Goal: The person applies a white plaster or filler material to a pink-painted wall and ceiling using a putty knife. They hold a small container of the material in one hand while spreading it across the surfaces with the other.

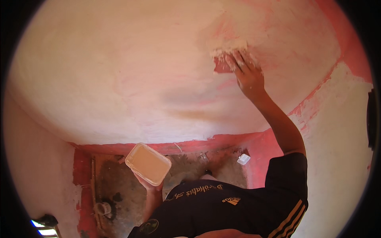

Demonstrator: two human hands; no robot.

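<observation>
My right hand (251, 77) is pressed up to the wall (151, 71), its fingers laid over a flat red putty spreader (222, 66). Thick pale putty (229, 49) is heaped along the spreader's upper edge and smeared on my fingers. Low on the left, my left hand (150, 184) supports a rectangular plastic tub (164, 173) from underneath. Smooth beige putty (148, 163) is inside the tub. Most of the left hand's fingers are hidden under it.
Red paint (190, 145) runs along the wall's foot. On the stained floor stand a small white container (243, 159) and a round bucket (103, 208). A thin pole (94, 186) lies along the left side. The right side wall (337, 131) is partly coated.
</observation>
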